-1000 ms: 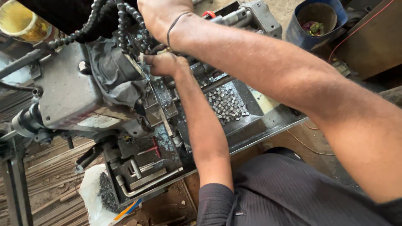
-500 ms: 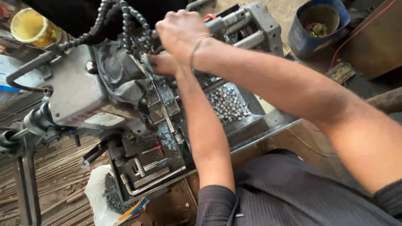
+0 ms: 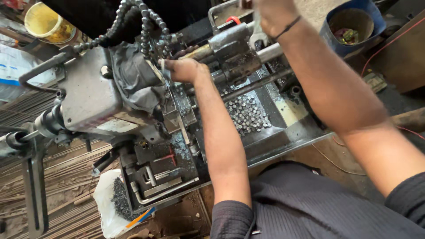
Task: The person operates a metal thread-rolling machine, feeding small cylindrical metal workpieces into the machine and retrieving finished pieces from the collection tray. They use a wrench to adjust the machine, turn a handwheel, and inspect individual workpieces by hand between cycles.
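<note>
Two hands work a greasy grey lathe (image 3: 88,97): the left hand (image 3: 183,70) is closed on a small part at the tool block (image 3: 179,106) (keep it steady, clear of the segmented coolant hose (image 3: 146,26)), while the right hand (image 3: 274,13) reaches up, grip unclear; shiny metal pieces (image 3: 248,113) fill the tray.

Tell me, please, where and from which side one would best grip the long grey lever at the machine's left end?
Probably the long grey lever is best gripped near its lower free end, from the left side: that flat bar hangs clear of the machine body there, while its upper end joins the shaft.
</note>
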